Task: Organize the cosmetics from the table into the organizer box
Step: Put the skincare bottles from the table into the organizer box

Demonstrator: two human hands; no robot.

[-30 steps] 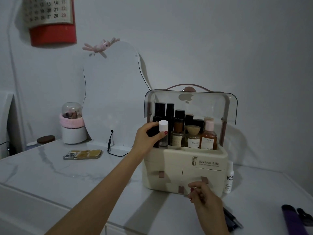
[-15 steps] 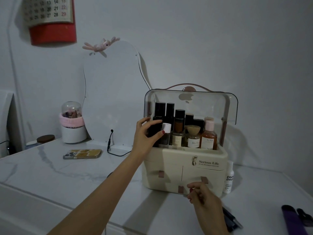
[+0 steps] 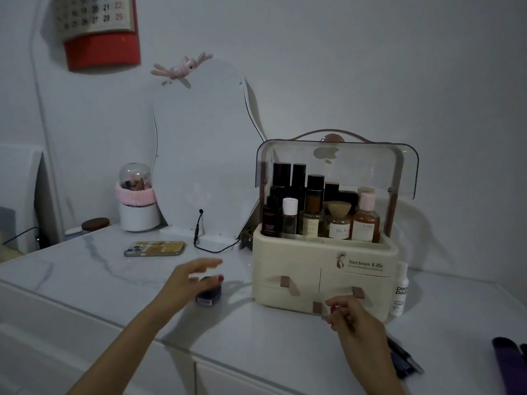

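A cream organizer box stands on the marble table with its clear lid raised. Its top compartment holds several bottles, among them a clear bottle with a white cap at the front left. Left of the box a small dark jar sits on the table. My left hand, blurred, hovers right over the jar with fingers spread; I cannot tell whether it touches it. My right hand rests with curled fingers in front of the lowest drawer handle, holding nothing.
A small white bottle stands against the box's right side. Dark slim items and a purple object lie at the front right. A phone, a cable, a mirror and a brush holder stand behind.
My left hand set the white-capped bottle in the box's top compartment, let go, and moved down and left over the dark jar. My right hand stayed put.
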